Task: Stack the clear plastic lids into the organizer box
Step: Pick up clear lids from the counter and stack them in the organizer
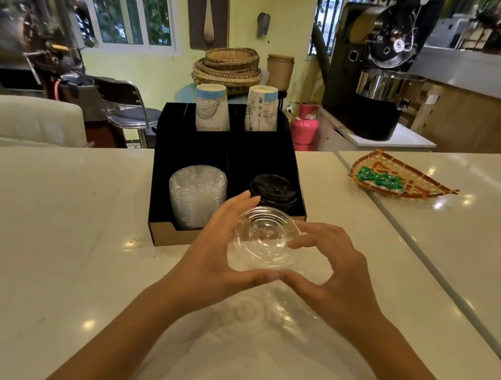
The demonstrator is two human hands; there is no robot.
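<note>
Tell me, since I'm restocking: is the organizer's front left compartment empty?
No: the front left compartment of the organizer box already holds a stack of clear lids, beside the black lids at front right.

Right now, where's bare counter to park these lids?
Bare counter lies left of the organizer box, and between the box and the woven candy tray. Crowded in front: both hands hold clear lids; more lids lie below.
</note>
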